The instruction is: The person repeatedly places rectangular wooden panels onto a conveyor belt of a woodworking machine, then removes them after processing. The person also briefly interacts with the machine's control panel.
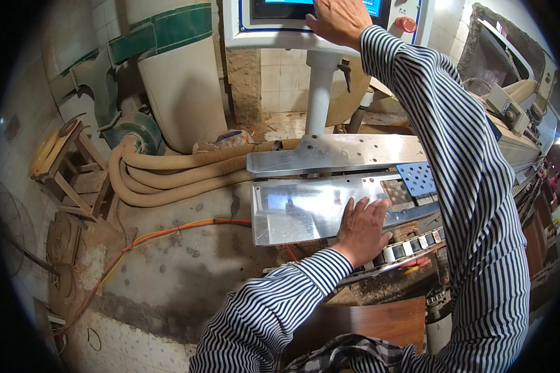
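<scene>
Head view, looking down on a woodworking machine. Left hand (362,229) lies flat and open, palm down, on the lower metal plate (292,211) at about 5 o'clock from picture centre, its heel just beside the roller chain (404,248) that runs along the plate's near edge. Right hand (337,20), at 12 o'clock, is spread open against the touch screen (280,9) of the control panel (242,28); fingertips are cut off by the picture's rim, so which field is pressed cannot be told. A red button (406,24) sits just right of that hand.

Risk, as a judgement: were the panel to set the chain running, the left palm and striped cuff could be drawn in, being so near the links.

Surroundings: an upper metal plate (336,154) lies parallel above the lower one; beige ribbed hoses (168,177) coil at 9 o'clock toward a dust-collector drum (180,81); an orange cable (168,233) crosses the concrete floor (186,273); a wooden stool (62,161) stands at far left. A dark wooden board (379,320) lies at 6 o'clock, between body and machine.
</scene>
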Demonstrator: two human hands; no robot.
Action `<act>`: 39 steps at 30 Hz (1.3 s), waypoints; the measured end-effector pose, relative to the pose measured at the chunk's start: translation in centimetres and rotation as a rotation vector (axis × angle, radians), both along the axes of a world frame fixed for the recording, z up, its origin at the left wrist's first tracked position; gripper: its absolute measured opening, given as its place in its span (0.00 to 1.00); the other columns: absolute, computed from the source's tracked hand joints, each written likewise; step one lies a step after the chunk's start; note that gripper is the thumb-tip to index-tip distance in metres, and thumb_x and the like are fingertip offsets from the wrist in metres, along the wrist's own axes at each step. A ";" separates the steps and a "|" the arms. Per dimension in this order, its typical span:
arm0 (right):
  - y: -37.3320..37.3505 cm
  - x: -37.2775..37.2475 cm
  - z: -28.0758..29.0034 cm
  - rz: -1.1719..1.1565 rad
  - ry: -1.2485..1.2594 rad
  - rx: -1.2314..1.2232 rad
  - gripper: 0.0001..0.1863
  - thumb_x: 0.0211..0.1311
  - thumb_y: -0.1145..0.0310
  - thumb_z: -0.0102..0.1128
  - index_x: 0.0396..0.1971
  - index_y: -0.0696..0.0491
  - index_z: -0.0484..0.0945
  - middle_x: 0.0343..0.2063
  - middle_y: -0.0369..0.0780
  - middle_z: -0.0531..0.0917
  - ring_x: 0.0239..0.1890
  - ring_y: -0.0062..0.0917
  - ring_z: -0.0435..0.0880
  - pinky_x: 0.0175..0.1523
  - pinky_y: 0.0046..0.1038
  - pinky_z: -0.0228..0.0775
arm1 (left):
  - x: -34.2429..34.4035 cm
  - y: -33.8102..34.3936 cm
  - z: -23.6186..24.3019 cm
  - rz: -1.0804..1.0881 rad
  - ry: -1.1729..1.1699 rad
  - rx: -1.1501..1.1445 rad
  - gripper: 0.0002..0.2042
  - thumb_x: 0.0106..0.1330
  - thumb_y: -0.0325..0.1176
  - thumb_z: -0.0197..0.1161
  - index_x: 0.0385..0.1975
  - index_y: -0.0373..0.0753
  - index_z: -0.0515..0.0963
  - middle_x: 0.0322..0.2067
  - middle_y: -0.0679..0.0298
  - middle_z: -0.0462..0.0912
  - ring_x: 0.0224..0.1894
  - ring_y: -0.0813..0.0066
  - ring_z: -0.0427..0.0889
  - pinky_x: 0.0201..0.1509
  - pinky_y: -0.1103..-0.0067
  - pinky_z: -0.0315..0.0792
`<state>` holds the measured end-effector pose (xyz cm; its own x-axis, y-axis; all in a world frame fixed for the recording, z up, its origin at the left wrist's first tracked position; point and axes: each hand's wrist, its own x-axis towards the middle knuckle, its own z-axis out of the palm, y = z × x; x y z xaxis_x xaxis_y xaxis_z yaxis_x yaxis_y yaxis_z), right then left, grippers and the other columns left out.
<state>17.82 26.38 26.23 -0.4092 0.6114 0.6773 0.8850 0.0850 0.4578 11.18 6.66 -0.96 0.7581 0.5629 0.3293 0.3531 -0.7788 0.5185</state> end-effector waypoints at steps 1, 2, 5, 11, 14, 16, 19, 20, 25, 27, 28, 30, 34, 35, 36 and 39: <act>0.1 0.0 -0.1 -0.011 -0.005 0.004 0.31 0.57 0.59 0.55 0.55 0.64 0.63 0.60 0.53 0.65 0.65 0.47 0.58 0.69 0.45 0.46 | 0.0 0.0 0.1 -0.003 0.003 -0.006 0.33 0.64 0.45 0.56 0.64 0.33 0.56 0.61 0.48 0.65 0.66 0.48 0.58 0.70 0.54 0.44; 0.1 0.1 -0.1 -0.002 0.010 -0.002 0.31 0.56 0.59 0.55 0.55 0.64 0.63 0.60 0.53 0.65 0.65 0.47 0.59 0.68 0.45 0.46 | -0.1 -0.1 0.3 -0.006 0.007 -0.012 0.33 0.64 0.44 0.56 0.64 0.33 0.56 0.61 0.48 0.65 0.66 0.48 0.58 0.70 0.54 0.44; -0.2 -0.4 0.1 0.001 0.046 -0.043 0.31 0.56 0.59 0.55 0.54 0.64 0.64 0.59 0.54 0.66 0.64 0.48 0.59 0.68 0.46 0.47 | -0.3 0.0 0.4 -0.003 0.009 -0.009 0.33 0.64 0.44 0.56 0.64 0.33 0.56 0.61 0.48 0.64 0.66 0.48 0.58 0.70 0.54 0.44; -0.2 -0.1 -0.3 0.072 0.054 0.015 0.30 0.56 0.60 0.55 0.53 0.65 0.64 0.58 0.55 0.67 0.64 0.49 0.60 0.68 0.46 0.47 | -0.1 0.1 0.2 -0.002 0.013 -0.007 0.33 0.64 0.45 0.56 0.65 0.34 0.55 0.61 0.49 0.64 0.66 0.49 0.58 0.71 0.55 0.43; 0.0 0.2 -0.4 0.073 0.051 0.021 0.30 0.56 0.60 0.54 0.53 0.65 0.64 0.58 0.55 0.67 0.64 0.49 0.60 0.68 0.45 0.47 | -0.1 0.1 0.3 -0.007 0.020 -0.024 0.33 0.64 0.45 0.56 0.65 0.34 0.55 0.61 0.49 0.64 0.66 0.49 0.57 0.71 0.55 0.43; -0.1 0.2 -0.2 0.063 0.047 0.009 0.30 0.56 0.60 0.54 0.53 0.65 0.64 0.58 0.55 0.67 0.64 0.49 0.59 0.68 0.45 0.47 | -0.2 0.1 0.4 -0.008 0.025 -0.030 0.33 0.64 0.45 0.56 0.65 0.34 0.55 0.62 0.49 0.64 0.66 0.49 0.57 0.71 0.55 0.43; 0.1 0.0 -0.2 0.063 0.036 0.022 0.30 0.55 0.60 0.55 0.53 0.64 0.64 0.58 0.54 0.66 0.64 0.48 0.59 0.68 0.45 0.47 | -0.2 0.1 0.3 -0.008 0.025 -0.030 0.33 0.64 0.45 0.56 0.65 0.34 0.55 0.62 0.48 0.63 0.67 0.49 0.57 0.71 0.55 0.43; 0.2 0.1 -0.3 0.067 0.031 0.030 0.30 0.55 0.60 0.55 0.53 0.64 0.64 0.58 0.54 0.66 0.64 0.48 0.59 0.68 0.45 0.47 | -0.2 0.1 0.3 -0.010 0.023 -0.032 0.33 0.64 0.45 0.56 0.65 0.34 0.55 0.62 0.48 0.63 0.67 0.49 0.57 0.71 0.54 0.43; 0.6 0.3 -0.4 0.062 0.018 0.036 0.30 0.55 0.60 0.55 0.54 0.64 0.64 0.59 0.54 0.66 0.64 0.48 0.60 0.68 0.45 0.47 | -0.2 0.0 0.2 -0.011 0.011 -0.029 0.33 0.64 0.45 0.56 0.65 0.34 0.54 0.61 0.47 0.63 0.66 0.49 0.57 0.70 0.53 0.43; 1.0 0.6 -0.4 0.046 0.005 0.042 0.30 0.55 0.59 0.56 0.53 0.64 0.64 0.58 0.55 0.67 0.63 0.48 0.61 0.68 0.45 0.47 | -0.1 0.0 0.2 -0.016 0.014 -0.019 0.33 0.64 0.45 0.56 0.65 0.34 0.54 0.61 0.47 0.63 0.66 0.48 0.57 0.70 0.53 0.43; 0.9 0.4 -0.3 0.047 0.011 0.037 0.30 0.55 0.59 0.56 0.53 0.64 0.64 0.57 0.55 0.68 0.63 0.48 0.61 0.67 0.45 0.48 | -0.1 0.0 0.2 -0.012 0.011 -0.013 0.33 0.64 0.45 0.56 0.65 0.34 0.54 0.61 0.47 0.63 0.66 0.48 0.57 0.70 0.53 0.43; 0.8 0.1 -0.2 0.047 0.024 0.027 0.29 0.55 0.59 0.56 0.52 0.64 0.65 0.54 0.55 0.71 0.63 0.48 0.62 0.67 0.46 0.48 | -0.2 0.0 0.1 -0.005 0.007 -0.001 0.33 0.64 0.45 0.56 0.65 0.34 0.54 0.61 0.47 0.64 0.66 0.49 0.57 0.70 0.53 0.43; 0.4 0.0 -0.3 0.051 0.039 0.017 0.28 0.56 0.59 0.55 0.50 0.64 0.65 0.50 0.55 0.74 0.62 0.49 0.63 0.66 0.46 0.49 | -0.2 0.0 0.2 -0.007 0.025 -0.009 0.33 0.64 0.45 0.56 0.65 0.34 0.55 0.61 0.48 0.64 0.66 0.49 0.58 0.70 0.53 0.44; 0.2 0.0 -0.2 0.050 0.046 0.007 0.28 0.56 0.59 0.55 0.50 0.64 0.66 0.49 0.55 0.74 0.62 0.49 0.63 0.66 0.46 0.49 | -0.1 0.1 0.2 -0.006 0.023 -0.013 0.33 0.64 0.45 0.56 0.65 0.34 0.55 0.61 0.48 0.64 0.66 0.49 0.58 0.70 0.53 0.44; 0.1 -0.1 -0.2 0.050 0.053 -0.004 0.28 0.56 0.59 0.55 0.49 0.64 0.66 0.48 0.55 0.74 0.62 0.49 0.63 0.66 0.46 0.49 | -0.1 0.1 0.2 -0.005 0.021 -0.017 0.33 0.64 0.45 0.56 0.65 0.34 0.55 0.61 0.48 0.64 0.66 0.49 0.58 0.70 0.53 0.44; -0.4 -0.3 0.0 0.054 0.044 0.013 0.27 0.56 0.59 0.55 0.49 0.64 0.65 0.48 0.55 0.74 0.61 0.50 0.63 0.66 0.46 0.49 | -0.2 0.1 0.2 -0.004 0.014 -0.013 0.33 0.64 0.45 0.56 0.65 0.33 0.55 0.61 0.48 0.64 0.66 0.50 0.58 0.70 0.54 0.44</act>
<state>17.54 26.02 26.24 -0.4107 0.5802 0.7034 0.8987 0.1272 0.4198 10.95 6.77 -0.74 0.7647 0.5642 0.3113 0.3573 -0.7733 0.5238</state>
